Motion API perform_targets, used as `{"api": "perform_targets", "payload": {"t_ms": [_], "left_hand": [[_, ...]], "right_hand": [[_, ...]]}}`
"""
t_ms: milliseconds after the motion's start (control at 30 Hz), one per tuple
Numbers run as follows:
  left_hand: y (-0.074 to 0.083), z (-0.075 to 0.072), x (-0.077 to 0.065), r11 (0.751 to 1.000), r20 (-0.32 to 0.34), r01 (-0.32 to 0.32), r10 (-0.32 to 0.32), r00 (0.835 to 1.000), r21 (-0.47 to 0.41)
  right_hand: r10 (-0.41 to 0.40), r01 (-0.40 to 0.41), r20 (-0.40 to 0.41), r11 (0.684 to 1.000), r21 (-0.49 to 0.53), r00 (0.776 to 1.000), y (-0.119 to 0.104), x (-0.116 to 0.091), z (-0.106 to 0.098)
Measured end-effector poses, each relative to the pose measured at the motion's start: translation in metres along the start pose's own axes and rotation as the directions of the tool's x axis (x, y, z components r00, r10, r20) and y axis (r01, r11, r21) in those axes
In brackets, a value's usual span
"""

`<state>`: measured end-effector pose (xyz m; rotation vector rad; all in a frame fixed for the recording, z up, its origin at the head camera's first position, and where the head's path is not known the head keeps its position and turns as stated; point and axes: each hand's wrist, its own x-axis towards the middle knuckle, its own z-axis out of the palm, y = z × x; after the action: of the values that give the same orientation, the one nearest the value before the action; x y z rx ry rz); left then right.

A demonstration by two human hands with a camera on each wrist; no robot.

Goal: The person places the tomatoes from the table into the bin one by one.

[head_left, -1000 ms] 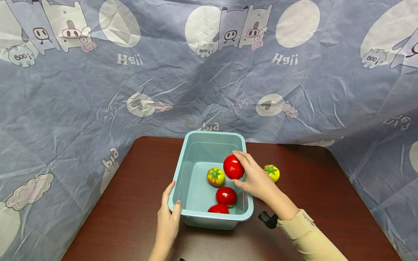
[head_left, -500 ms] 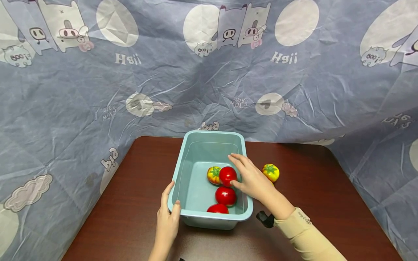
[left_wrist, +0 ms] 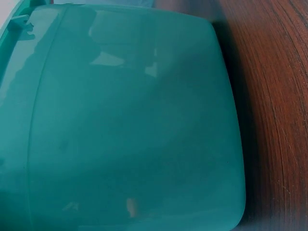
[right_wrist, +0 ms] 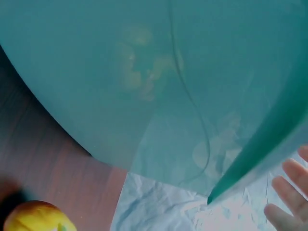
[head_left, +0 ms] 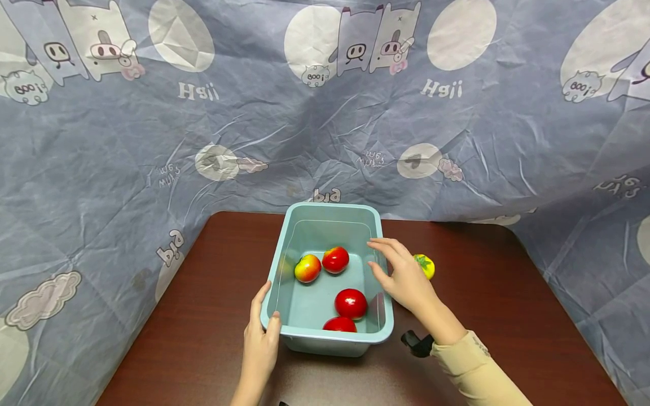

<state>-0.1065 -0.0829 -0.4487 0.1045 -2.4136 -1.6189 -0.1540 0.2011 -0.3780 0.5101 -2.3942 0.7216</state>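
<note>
My left hand (head_left: 261, 341) grips the near left corner of a light blue-green plastic bin (head_left: 276, 270), thumb over the rim. My right hand (head_left: 406, 276) hovers over the bin's right rim, holding nothing, with fingers and thumb spread apart. Inside the bin lie a yellow-red tomato-like fruit (head_left: 307, 269), a red one with a yellow patch (head_left: 336, 260) and two glossy red ones, one mid-right (head_left: 351, 304) and one partly hidden by the near rim (head_left: 339, 324). The left wrist view shows only the bin's outer wall (left_wrist: 134, 115) and table.
Right of the bin, a yellow fruit with green leaves (head_left: 425, 266) sits on the dark wood table (head_left: 482, 293), partly behind my right hand. A yellow fruit (right_wrist: 38, 219) with a dark blurred shape beside it appears in the right wrist view. A printed grey-blue cloth (head_left: 264, 129) hangs behind.
My right hand has let go of the red fruit, which dropped into the bin and rolled to the back. The yellow-red fruit has rolled left. My left hand stays put.
</note>
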Motion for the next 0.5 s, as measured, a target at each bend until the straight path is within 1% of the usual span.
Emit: {"api": "perform_targets", "payload": {"t_ms": [100,200,333,500], "left_hand": [[0.0,0.0,0.0,1.0,-0.003,-0.005,0.005,1.0,-0.006],[-0.001,0.0,0.0,1.0,-0.007,-0.012,0.011,1.0,-0.008],[0.0,0.0,-0.001,1.0,-0.007,-0.004,0.004,1.0,-0.011],[0.0,0.0,-0.001,1.0,-0.006,-0.005,0.005,1.0,-0.014]], "right_hand": [[0.063,-0.058,-0.127,0.997,0.046,0.99,0.007,-0.005,-0.005],[0.158,-0.14,-0.204,0.985,0.097,0.966,0.014,-0.011,-0.01],[0.286,-0.264,-0.221,0.956,0.124,0.932,0.022,-0.022,-0.015],[0.393,-0.37,-0.215,0.918,0.142,0.894,0.031,-0.035,-0.018]]}}
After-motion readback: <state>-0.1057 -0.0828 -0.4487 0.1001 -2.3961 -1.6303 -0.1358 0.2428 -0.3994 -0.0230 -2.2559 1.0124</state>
